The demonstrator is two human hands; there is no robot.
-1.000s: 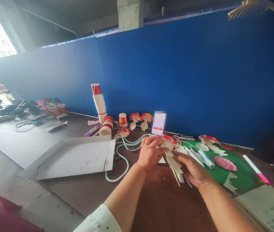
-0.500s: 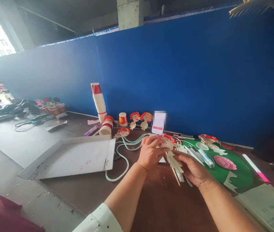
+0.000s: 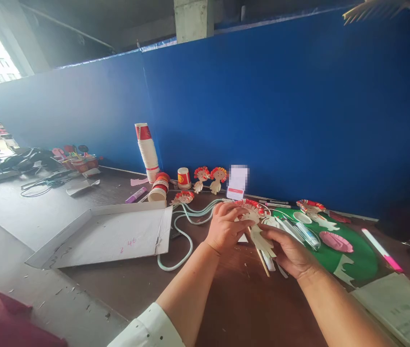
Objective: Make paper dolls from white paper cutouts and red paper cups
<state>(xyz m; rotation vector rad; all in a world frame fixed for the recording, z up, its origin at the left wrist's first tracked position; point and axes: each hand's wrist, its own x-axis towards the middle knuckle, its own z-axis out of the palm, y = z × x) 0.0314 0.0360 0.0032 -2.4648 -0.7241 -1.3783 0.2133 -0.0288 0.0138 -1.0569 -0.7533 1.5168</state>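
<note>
Work at the table (image 3: 233, 303), seen from the person's side. Centre: a paper doll (image 3: 262, 243) with a red fringe, held above the brown top between both hands, tilted, its head towards the blue panel (image 3: 280, 106) and its feet towards the person. Left hand (image 3: 226, 229): fingers bent and close together over the head, thumb and forefinger pinching its edge. Right hand (image 3: 291, 253): beside the lower body, its upper fingers touching the doll's edge; the doll partly hides the fingertips, so I cannot tell whether they pinch. A thin stick (image 3: 263, 265) slants out below the doll, between the hands.

Behind the hands: a second doll (image 3: 201, 180) and a third doll (image 3: 218, 180), upright side by side near the panel, with a short cup stack (image 3: 184, 179) just to their left. Further left: a tall cup stack (image 3: 148, 154), leaning slightly, and a purple tube (image 3: 136, 195). Left of the left hand: a pale cord (image 3: 191, 248) in loops, then a shallow tray (image 3: 114, 236). Right of the right hand: a green mat (image 3: 365, 262) bearing a pink plate (image 3: 337, 242); a marker (image 3: 381, 250) lies at its far right, and a notebook (image 3: 400, 303) nearer the person.
</note>
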